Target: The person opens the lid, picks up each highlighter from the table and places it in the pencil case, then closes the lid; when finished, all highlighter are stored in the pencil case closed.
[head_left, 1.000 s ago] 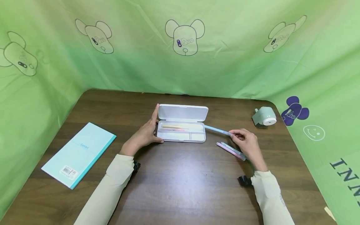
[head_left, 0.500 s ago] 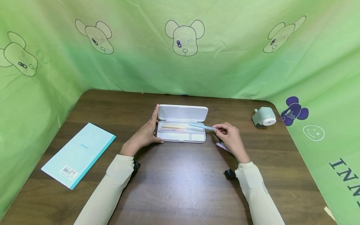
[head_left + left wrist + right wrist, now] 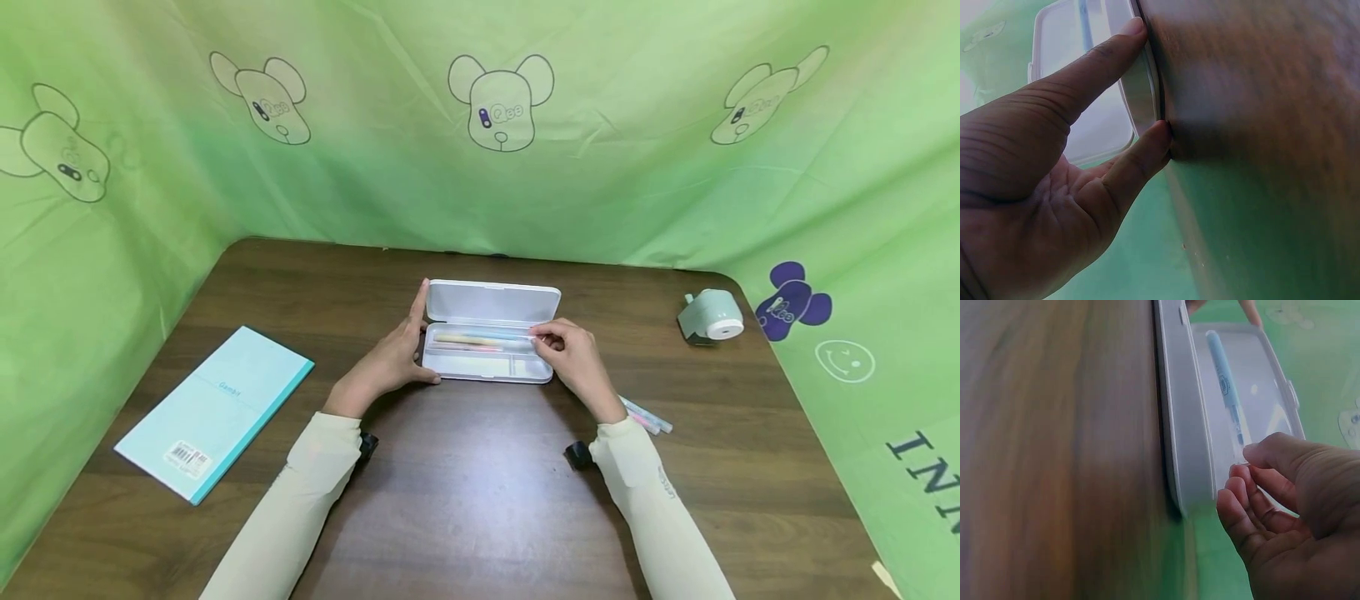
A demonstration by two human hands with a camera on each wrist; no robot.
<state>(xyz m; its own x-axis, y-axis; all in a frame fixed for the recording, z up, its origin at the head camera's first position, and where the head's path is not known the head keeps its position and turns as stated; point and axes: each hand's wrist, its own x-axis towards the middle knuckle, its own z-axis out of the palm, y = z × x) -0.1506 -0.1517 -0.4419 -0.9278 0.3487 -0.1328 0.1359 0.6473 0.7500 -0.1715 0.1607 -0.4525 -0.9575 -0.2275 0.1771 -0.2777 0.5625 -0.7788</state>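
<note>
The blue pen (image 3: 1224, 375) is over the rear part of the white pencil case (image 3: 468, 367), lengthwise along it as I watch from my station; I cannot tell whether it touches the case floor. Well to the left of the case I see the notebook (image 3: 217, 412), flat and aslant. At the case's left end is the left hand (image 3: 386, 360), thumb at the front corner and forefinger up by the raised lid (image 3: 491, 304), the two spread wide, bracing that end. In the rear part of the case lie a yellow pen (image 3: 468, 340) and, just in front of it, a pinkish one. Over the case's right end, the right hand (image 3: 573, 358) pinches the blue pen's end between thumb and fingertips, with hardly any gap. Half a second ago this pen stuck out past the case's right end; now it is inside the outline, so I judge it about in place, not yet let go. Right of the case, two loose pens (image 3: 651, 417) lie partly hidden by the right arm; farther right, well apart, stands the sharpener (image 3: 711, 317).
</note>
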